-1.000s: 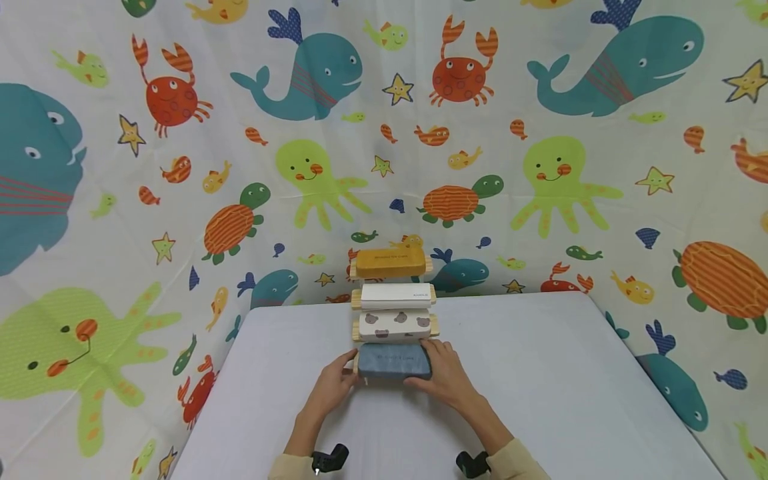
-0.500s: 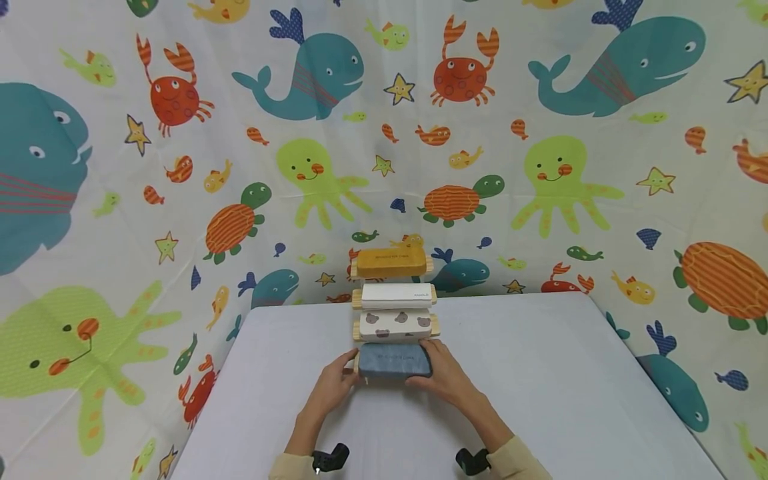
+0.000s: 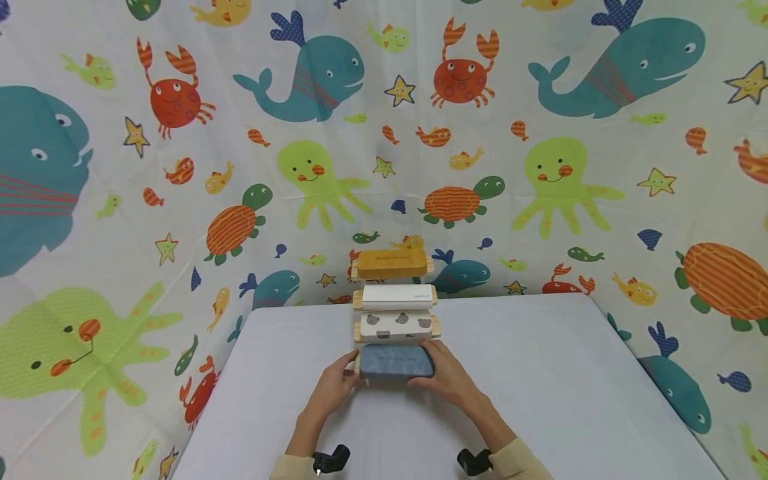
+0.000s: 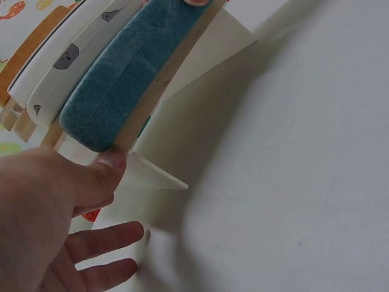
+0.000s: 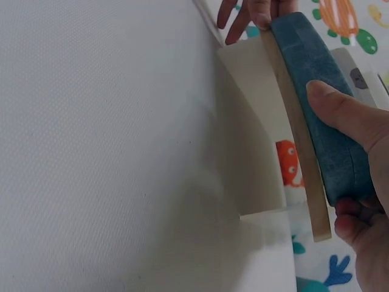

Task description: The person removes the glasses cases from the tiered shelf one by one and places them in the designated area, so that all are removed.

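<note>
A blue glasses case (image 3: pixel 396 361) lies on the lowest wooden slat of a tiered display rack (image 4: pixel 167 176). My right hand (image 3: pixel 447 381) grips the case near its right end, with the thumb on the front face in the right wrist view. At the left end, my left hand (image 3: pixel 333 388) pinches the tip of the wooden slat (image 5: pixel 298 131) just beside the case. Its other fingers are spread below, as the left wrist view shows. Above sits a white glasses case with bear prints (image 3: pixel 396 325). A plain white case (image 3: pixel 390 297) and a mustard-yellow case (image 3: pixel 391 263) occupy the higher tiers.
The rack stands on a white-covered table (image 3: pixel 540 373), near its back edge. A curtain with printed sea animals (image 3: pixel 384 167) hangs behind and at both sides. Dark wrist cameras (image 3: pixel 331 460) are strapped on both wrists.
The blue glasses case and my right hand have shifted very slightly to the right. My left hand keeps its place at the slat's end.
</note>
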A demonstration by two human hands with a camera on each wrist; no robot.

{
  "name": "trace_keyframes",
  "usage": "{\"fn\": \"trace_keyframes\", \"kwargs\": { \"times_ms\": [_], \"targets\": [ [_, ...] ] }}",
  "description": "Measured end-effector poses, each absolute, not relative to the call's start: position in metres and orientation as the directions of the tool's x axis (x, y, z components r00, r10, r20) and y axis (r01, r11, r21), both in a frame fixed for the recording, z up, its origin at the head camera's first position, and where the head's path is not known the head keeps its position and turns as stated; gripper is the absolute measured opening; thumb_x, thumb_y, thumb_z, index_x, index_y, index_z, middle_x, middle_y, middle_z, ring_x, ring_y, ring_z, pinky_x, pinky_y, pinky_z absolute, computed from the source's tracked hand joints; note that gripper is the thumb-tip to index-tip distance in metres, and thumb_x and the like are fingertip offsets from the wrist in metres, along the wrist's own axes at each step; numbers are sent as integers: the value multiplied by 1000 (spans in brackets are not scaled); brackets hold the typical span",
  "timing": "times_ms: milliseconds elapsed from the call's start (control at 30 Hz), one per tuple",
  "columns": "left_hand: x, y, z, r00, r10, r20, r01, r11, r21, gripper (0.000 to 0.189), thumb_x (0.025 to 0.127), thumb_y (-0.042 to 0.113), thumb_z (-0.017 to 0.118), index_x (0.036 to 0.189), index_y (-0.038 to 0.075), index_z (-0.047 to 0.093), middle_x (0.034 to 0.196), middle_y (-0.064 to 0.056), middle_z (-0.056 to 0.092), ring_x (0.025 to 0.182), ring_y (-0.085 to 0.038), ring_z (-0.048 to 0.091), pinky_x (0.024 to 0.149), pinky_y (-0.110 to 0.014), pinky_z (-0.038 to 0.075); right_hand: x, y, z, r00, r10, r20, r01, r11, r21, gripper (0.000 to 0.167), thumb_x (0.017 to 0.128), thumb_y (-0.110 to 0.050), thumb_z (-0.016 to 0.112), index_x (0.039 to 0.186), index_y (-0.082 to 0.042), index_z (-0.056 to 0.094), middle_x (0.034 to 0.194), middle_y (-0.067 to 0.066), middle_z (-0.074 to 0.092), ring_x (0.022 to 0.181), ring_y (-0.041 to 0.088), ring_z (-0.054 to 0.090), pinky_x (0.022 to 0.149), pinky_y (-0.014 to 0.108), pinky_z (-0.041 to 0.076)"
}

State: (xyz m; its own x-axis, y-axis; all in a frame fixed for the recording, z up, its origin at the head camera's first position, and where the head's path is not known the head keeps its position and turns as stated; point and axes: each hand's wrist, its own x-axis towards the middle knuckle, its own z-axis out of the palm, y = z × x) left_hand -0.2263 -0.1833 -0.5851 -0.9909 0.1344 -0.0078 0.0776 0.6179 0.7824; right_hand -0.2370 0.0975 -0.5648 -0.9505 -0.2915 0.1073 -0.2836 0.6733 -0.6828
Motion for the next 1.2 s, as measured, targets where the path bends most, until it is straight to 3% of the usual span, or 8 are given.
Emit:
{"fn": "trace_keyframes", "kwargs": {
  "times_ms": [1200],
  "targets": [
    [-224,-185,-584,-988,151,5,94,588,804,59,94,7,67,148,2,45,148,-22,51,112,-32,69,89,-43,59,-224,112,-555,-929,-323,183,-363,687,-629,90,73,-50,86,144,-9,50,141,6,55,131,24,54,111,48,46]
  ]
}}
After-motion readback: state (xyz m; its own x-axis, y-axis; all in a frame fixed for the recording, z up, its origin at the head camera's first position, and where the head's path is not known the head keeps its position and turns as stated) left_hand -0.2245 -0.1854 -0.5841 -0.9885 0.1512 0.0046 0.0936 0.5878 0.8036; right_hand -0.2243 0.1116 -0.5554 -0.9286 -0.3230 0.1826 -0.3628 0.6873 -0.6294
